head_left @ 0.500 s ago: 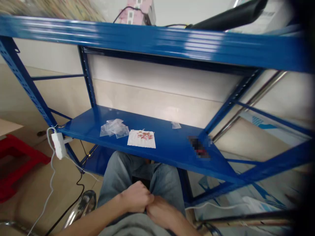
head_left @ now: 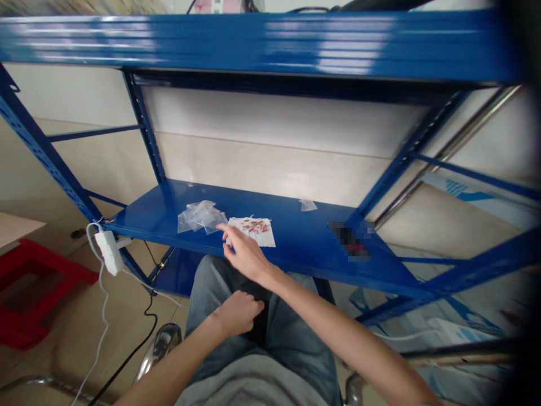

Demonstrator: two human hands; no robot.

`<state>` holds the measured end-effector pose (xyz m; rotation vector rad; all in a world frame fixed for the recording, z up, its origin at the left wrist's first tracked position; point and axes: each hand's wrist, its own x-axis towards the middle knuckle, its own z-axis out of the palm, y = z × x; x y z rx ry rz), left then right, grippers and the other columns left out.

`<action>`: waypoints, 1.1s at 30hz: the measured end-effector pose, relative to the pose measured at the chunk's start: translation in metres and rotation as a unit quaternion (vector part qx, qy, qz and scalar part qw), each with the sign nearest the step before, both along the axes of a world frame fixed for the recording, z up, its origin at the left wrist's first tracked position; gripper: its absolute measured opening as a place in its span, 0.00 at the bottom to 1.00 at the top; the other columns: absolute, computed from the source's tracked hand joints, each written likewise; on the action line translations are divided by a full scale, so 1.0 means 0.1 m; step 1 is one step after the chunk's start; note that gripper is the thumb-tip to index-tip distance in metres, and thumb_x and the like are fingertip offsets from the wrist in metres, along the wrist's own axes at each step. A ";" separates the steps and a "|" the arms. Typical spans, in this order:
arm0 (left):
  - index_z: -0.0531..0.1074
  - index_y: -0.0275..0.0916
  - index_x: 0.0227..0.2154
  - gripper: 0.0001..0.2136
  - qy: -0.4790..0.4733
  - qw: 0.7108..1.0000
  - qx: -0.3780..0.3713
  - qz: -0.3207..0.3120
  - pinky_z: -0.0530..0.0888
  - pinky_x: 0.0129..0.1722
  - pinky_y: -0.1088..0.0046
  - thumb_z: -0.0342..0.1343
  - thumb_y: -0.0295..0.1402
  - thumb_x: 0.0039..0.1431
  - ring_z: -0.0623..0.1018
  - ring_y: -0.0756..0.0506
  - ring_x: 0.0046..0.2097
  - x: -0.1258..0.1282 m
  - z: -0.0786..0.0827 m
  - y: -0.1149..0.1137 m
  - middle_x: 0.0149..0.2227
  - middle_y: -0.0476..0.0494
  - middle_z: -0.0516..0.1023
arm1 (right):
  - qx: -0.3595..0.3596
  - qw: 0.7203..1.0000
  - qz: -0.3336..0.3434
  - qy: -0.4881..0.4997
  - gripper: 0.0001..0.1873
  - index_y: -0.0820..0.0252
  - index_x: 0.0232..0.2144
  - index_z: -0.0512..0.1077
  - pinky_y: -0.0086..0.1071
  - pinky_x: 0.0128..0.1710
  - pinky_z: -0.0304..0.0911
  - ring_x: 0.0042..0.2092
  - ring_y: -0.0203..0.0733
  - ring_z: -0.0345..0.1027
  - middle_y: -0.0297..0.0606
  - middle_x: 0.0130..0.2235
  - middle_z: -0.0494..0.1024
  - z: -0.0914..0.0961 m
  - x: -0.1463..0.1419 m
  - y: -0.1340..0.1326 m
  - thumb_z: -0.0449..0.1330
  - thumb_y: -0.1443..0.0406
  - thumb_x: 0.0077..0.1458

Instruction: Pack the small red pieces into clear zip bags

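Blue steel shelf (head_left: 296,242) with crumpled clear plastic (head_left: 202,217), a red-printed white packet (head_left: 256,228), a small plastic scrap (head_left: 307,205).

Faded blue jeans (head_left: 298,361) under a plain grey top (head_left: 249,386), arms bare.

The denim is washed pale across the thighs and turns darker in its creases, with soft wrinkles running over the legs. The grey top is matte, soft-looking cloth that falls in loose folds. Both the left forearm (head_left: 173,366) and right forearm (head_left: 338,327) are bare, ending in the left hand (head_left: 239,314) and right hand (head_left: 247,256).

A red-flowered white sheet (head_left: 252,232) lies flat on the blue shelf (head_left: 304,237).
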<state>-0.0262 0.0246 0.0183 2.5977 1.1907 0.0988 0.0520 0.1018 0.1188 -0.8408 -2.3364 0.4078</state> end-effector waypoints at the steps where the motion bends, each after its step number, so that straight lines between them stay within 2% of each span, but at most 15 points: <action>1: 0.74 0.38 0.33 0.08 0.014 1.000 -0.002 -0.027 0.75 0.37 0.66 0.53 0.24 0.50 0.80 0.41 0.36 0.03 -0.01 -0.02 0.31 0.41 0.80 | 0.022 0.997 -0.064 0.022 0.26 0.57 0.60 0.57 0.36 0.50 0.63 0.50 0.43 0.67 0.46 0.51 0.71 0.00 -0.10 0.27 0.52 0.70 0.60; 5: 0.73 0.37 0.34 0.08 0.063 0.993 -0.002 -0.096 0.76 0.36 0.64 0.53 0.24 0.51 0.81 0.39 0.36 0.12 -0.06 -0.11 0.32 0.37 0.80 | -0.023 0.980 -0.197 0.021 0.35 0.61 0.62 0.51 0.42 0.50 0.62 0.48 0.47 0.67 0.50 0.49 0.70 -0.22 -0.39 1.07 0.59 0.65 0.56; 7: 0.74 0.37 0.34 0.07 0.069 0.992 0.006 -0.108 0.76 0.35 0.63 0.53 0.26 0.52 0.81 0.38 0.36 0.16 -0.08 -0.14 0.32 0.36 0.80 | -0.048 0.975 -0.215 -0.007 0.35 0.61 0.61 0.52 0.41 0.47 0.63 0.47 0.49 0.68 0.51 0.49 0.70 -0.36 -0.48 1.24 0.61 0.63 0.54; 10: 0.74 0.36 0.34 0.07 0.068 0.989 0.015 -0.129 0.76 0.34 0.63 0.53 0.27 0.53 0.81 0.38 0.36 0.19 -0.09 -0.17 0.32 0.36 0.80 | -0.067 0.972 -0.221 -0.041 0.33 0.61 0.58 0.56 0.39 0.44 0.63 0.44 0.49 0.69 0.49 0.46 0.72 -0.50 -0.57 1.32 0.63 0.66 0.51; 13: 0.74 0.36 0.35 0.07 0.065 0.989 0.018 -0.128 0.75 0.35 0.63 0.53 0.27 0.53 0.81 0.38 0.36 0.21 -0.07 -0.18 0.32 0.36 0.80 | -0.077 0.977 -0.200 0.019 0.26 0.59 0.53 0.59 0.35 0.41 0.62 0.39 0.44 0.69 0.39 0.38 0.73 -0.52 -0.59 1.28 0.56 0.73 0.52; 16: 0.73 0.36 0.35 0.08 0.063 0.995 0.019 -0.079 0.74 0.36 0.64 0.53 0.26 0.52 0.80 0.38 0.35 0.16 -0.03 -0.13 0.31 0.36 0.80 | -0.062 0.974 -0.155 0.152 0.23 0.58 0.51 0.59 0.32 0.39 0.62 0.34 0.39 0.67 0.33 0.33 0.70 -0.46 -0.47 1.09 0.53 0.74 0.52; 19: 0.73 0.36 0.34 0.10 0.011 1.000 0.014 0.002 0.72 0.35 0.66 0.51 0.23 0.49 0.79 0.40 0.34 0.05 0.02 0.00 0.30 0.37 0.79 | -0.061 0.956 -0.117 0.262 0.25 0.57 0.54 0.55 0.32 0.39 0.62 0.33 0.38 0.65 0.32 0.34 0.69 -0.35 -0.17 0.67 0.55 0.70 0.53; 21: 0.72 0.38 0.30 0.10 -0.087 0.994 -0.014 0.066 0.70 0.36 0.68 0.49 0.21 0.49 0.78 0.42 0.33 -0.02 0.06 0.12 0.27 0.41 0.77 | -0.076 0.946 -0.108 0.297 0.24 0.56 0.52 0.56 0.32 0.39 0.61 0.36 0.38 0.65 0.33 0.36 0.69 -0.30 0.10 0.30 0.57 0.68 0.54; 23: 0.71 0.37 0.25 0.08 -0.239 0.963 -0.083 0.096 0.70 0.35 0.70 0.47 0.23 0.51 0.76 0.44 0.32 -0.08 0.11 0.23 0.26 0.42 0.76 | -0.097 0.938 -0.111 0.315 0.22 0.55 0.50 0.56 0.32 0.41 0.61 0.37 0.38 0.65 0.32 0.36 0.68 -0.28 0.36 -0.06 0.58 0.67 0.55; 24: 0.70 0.36 0.25 0.09 -0.322 0.931 -0.139 0.101 0.69 0.33 0.71 0.46 0.25 0.54 0.75 0.46 0.31 -0.10 0.15 0.28 0.26 0.42 0.75 | -0.111 0.932 -0.114 0.325 0.21 0.54 0.49 0.55 0.33 0.41 0.61 0.38 0.38 0.65 0.32 0.35 0.68 -0.30 0.48 -0.22 0.57 0.67 0.56; 26: 0.72 0.34 0.30 0.15 -0.450 0.840 -0.285 0.098 0.69 0.27 0.72 0.42 0.34 0.61 0.74 0.46 0.27 -0.12 0.24 0.33 0.26 0.41 0.74 | -0.133 0.925 -0.120 0.337 0.18 0.54 0.47 0.55 0.33 0.42 0.62 0.37 0.37 0.65 0.31 0.35 0.68 -0.37 0.68 -0.46 0.57 0.67 0.57; 28: 0.73 0.32 0.41 0.25 -0.520 0.745 -0.414 0.052 0.73 0.33 0.69 0.35 0.44 0.66 0.77 0.43 0.36 -0.13 0.33 0.34 0.36 0.34 0.77 | -0.139 0.928 -0.125 0.323 0.17 0.54 0.46 0.54 0.33 0.42 0.63 0.37 0.37 0.65 0.32 0.34 0.67 -0.47 0.82 -0.60 0.56 0.67 0.57; 29: 0.72 0.31 0.45 0.31 -0.520 0.712 -0.470 0.031 0.74 0.37 0.66 0.29 0.49 0.66 0.77 0.41 0.41 -0.12 0.37 0.33 0.40 0.31 0.77 | -0.130 0.933 -0.131 0.310 0.17 0.54 0.46 0.55 0.34 0.41 0.63 0.37 0.38 0.65 0.33 0.35 0.67 -0.53 0.88 -0.64 0.56 0.68 0.57; 31: 0.70 0.31 0.50 0.38 -0.493 0.684 -0.538 0.017 0.72 0.44 0.61 0.22 0.54 0.65 0.76 0.39 0.48 -0.09 0.40 0.32 0.48 0.28 0.75 | -0.083 0.945 -0.147 0.278 0.17 0.55 0.46 0.55 0.35 0.41 0.64 0.38 0.39 0.66 0.35 0.36 0.68 -0.63 0.98 -0.68 0.55 0.68 0.57; 33: 0.69 0.32 0.53 0.38 -0.463 0.700 -0.543 0.023 0.69 0.50 0.61 0.22 0.55 0.64 0.74 0.39 0.52 -0.04 0.37 0.32 0.52 0.28 0.74 | -0.009 0.961 -0.143 0.237 0.16 0.55 0.47 0.58 0.36 0.42 0.65 0.40 0.41 0.67 0.38 0.38 0.69 -0.70 1.07 -0.70 0.55 0.70 0.57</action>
